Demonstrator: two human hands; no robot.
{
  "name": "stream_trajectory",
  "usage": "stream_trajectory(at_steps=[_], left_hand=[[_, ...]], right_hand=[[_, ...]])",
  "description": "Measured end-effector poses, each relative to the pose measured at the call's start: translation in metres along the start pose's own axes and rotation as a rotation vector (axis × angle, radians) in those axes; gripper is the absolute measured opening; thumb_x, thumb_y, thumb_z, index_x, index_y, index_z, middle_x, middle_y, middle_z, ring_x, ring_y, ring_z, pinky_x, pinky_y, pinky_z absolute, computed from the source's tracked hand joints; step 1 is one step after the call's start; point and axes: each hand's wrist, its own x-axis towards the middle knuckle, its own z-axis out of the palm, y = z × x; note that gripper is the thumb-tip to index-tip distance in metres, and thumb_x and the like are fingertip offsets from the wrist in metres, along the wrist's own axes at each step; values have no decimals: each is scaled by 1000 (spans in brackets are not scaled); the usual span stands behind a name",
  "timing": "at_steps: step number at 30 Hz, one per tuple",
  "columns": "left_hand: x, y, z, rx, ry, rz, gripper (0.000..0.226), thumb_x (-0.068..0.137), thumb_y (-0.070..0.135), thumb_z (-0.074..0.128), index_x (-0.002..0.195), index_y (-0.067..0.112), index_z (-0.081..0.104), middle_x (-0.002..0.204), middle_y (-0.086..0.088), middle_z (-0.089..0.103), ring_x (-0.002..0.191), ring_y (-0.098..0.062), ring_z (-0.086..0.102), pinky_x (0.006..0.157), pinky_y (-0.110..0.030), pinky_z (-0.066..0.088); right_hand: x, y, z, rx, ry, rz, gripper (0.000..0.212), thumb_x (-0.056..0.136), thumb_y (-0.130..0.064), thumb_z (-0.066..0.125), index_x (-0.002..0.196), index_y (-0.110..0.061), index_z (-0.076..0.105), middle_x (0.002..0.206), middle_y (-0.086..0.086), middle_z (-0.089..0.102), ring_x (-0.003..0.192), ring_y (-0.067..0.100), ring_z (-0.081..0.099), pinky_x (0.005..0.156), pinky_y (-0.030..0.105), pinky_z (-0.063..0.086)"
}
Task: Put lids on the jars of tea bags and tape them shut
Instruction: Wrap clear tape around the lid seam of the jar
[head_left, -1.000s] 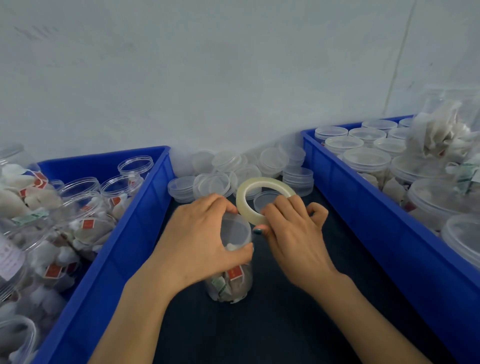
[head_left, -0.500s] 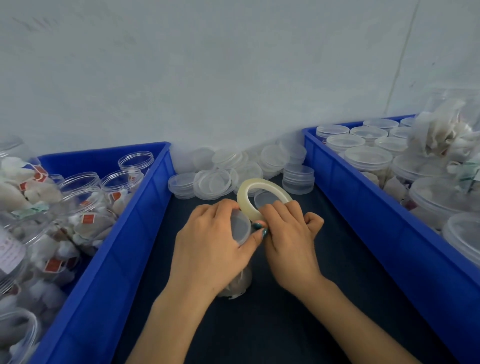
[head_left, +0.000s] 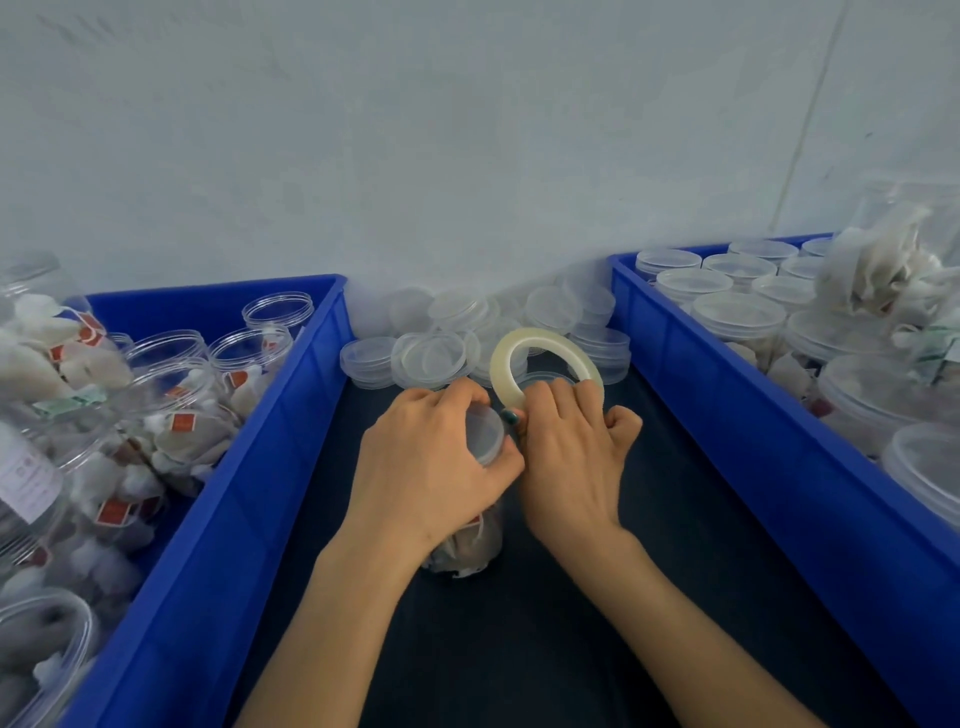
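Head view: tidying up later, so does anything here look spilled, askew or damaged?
Nothing spilled or damaged. The loose lids by the wall lie in a jumbled heap, some tilted. The left hand grips the lidded jar; the right hand holds the tape.

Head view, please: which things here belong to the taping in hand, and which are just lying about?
In hand: jar, lid, tape roll, left hand, right hand.
Lying about: loose lids, open jars in left crate, lidded jars in right crate.
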Motion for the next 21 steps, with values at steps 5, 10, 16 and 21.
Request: stream_trajectory(at_steps=[5,10,16,21], left_hand=[[-25,8,-2,-92,7,60,44,68,62,46,103,38,56,92,20,58,93,-2,52,70,-27,49],[-6,6,2,-75,-49,37,41,73,62,53,107,38,53,100,21,58,100,-3,50,77,-30,48],[-2,5,5,-55,-64,7,41,68,68,46,101,44,46,94,26,53,94,2,48,63,-23,35],[13,14,2,-110,-160,-122,36,65,65,57,89,41,45,88,27,52,83,7,47,59,-22,29]], right_hand=[[46,35,10,-78,-228,317,22,103,-28,41,102,-21,62,104,0,63,108,24,51,84,43,30],[41,28,12,70,-275,-91,33,102,-35,25,79,-28,46,87,-11,48,88,14,37,70,36,13],[6,65,11,-80,-456,-94,32,104,-36,22,91,-28,50,96,-9,46,97,13,36,82,37,24],[-5,73,15,-67,-491,-126,29,105,-39,40,122,-35,63,117,-11,52,114,11,42,89,34,27]])
